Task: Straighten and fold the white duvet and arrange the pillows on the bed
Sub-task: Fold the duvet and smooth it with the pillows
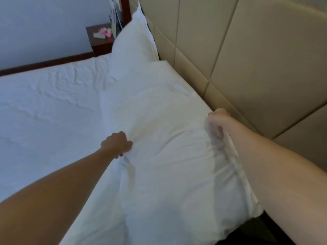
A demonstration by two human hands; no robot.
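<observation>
A large white pillow (164, 138) lies at the head of the bed, close to me. My left hand (117, 144) is closed on a bunch of its fabric at its left side. Along the pillow's right edge, near the headboard, my right hand (218, 121) grips the seam. A second white pillow (134, 48) leans upright against the headboard at the far corner. White wrinkled bedding (44, 106) covers the bed to the left; I cannot tell whether it is the duvet or a sheet.
A beige padded headboard (256, 59) runs along the right. A dark wooden nightstand (100, 41) with pink and green papers stands beyond the far pillow. A dark wood bed frame rail (44, 63) borders the far side, with a pale wall behind.
</observation>
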